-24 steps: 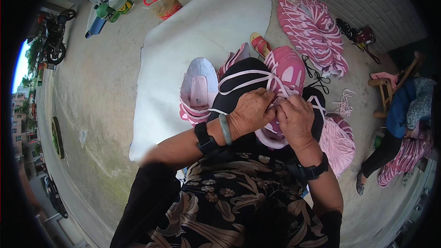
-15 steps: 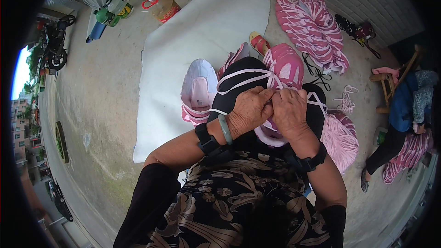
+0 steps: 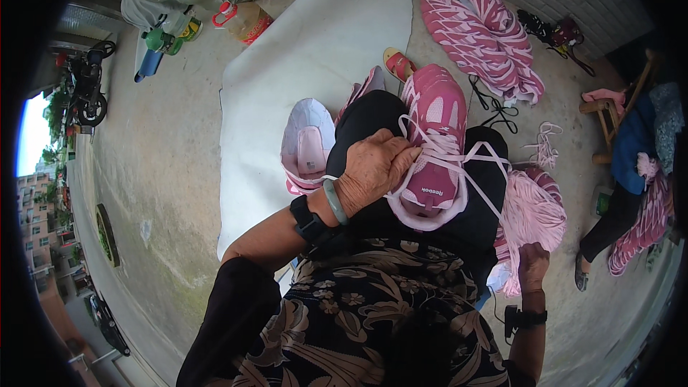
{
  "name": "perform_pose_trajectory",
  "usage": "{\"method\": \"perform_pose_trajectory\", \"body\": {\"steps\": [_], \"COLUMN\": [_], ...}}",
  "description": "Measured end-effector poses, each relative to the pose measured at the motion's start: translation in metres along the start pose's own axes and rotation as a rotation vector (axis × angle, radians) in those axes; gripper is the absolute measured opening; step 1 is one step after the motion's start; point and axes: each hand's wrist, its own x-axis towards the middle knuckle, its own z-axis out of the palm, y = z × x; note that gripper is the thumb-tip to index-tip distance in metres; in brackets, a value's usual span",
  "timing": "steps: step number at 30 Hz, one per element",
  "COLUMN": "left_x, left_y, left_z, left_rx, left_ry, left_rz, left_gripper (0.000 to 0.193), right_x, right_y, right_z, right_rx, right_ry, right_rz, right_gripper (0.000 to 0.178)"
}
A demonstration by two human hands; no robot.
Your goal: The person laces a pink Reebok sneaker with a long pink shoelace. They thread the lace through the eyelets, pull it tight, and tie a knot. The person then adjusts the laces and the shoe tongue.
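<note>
The left hand (image 3: 373, 172) lies palm-down, fingers curled, on the inner side of a pink sneaker (image 3: 432, 147) that rests sole-down on the person's black-clad lap, toe pointing away; the fingers press the shoe's side and some of its pale pink laces (image 3: 459, 161), which loop loosely across the tongue and trail off toward the right. The right hand (image 3: 532, 266) is well apart from the shoe, down at the person's right side, closed loosely on a bundle of pink laces (image 3: 534, 215) heaped on the ground; how tightly it grips cannot be told. Just left of the left hand, a second pink-and-white sneaker (image 3: 308, 145) lies on a white mat (image 3: 287, 72), its opening facing up and showing only its insole. Beyond the left hand, past the shoe's toe, a small sandal (image 3: 398, 64) sits at the mat's edge, and farther right a big fan of pink-and-white striped pieces (image 3: 480, 36) spreads on the concrete. Black laces (image 3: 494, 104) lie between that fan and the held shoe. Far to the left of the mat stand a clear jug with a red cap (image 3: 242, 20), seemingly holding pale liquid, and green and blue bottles (image 3: 161, 46). Another person's leg (image 3: 609, 226) shows well to the right of the right hand.
</note>
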Motion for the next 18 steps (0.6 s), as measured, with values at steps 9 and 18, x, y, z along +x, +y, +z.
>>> {"method": "perform_pose_trajectory", "body": {"steps": [9, 18], "left_x": [0.053, 0.059], "left_y": [-0.046, -0.043], "left_z": [0.02, 0.014], "left_rx": [0.216, -0.371], "left_ry": [-0.13, -0.251], "left_rz": [0.166, 0.114], "left_gripper": [0.041, 0.012], "right_x": [0.101, 0.136], "right_y": [-0.108, -0.153], "right_z": [-0.017, -0.012], "right_rx": [0.177, 0.462], "right_ry": [0.137, 0.211], "right_rz": [-0.107, -0.213], "right_gripper": [0.021, 0.023]}}
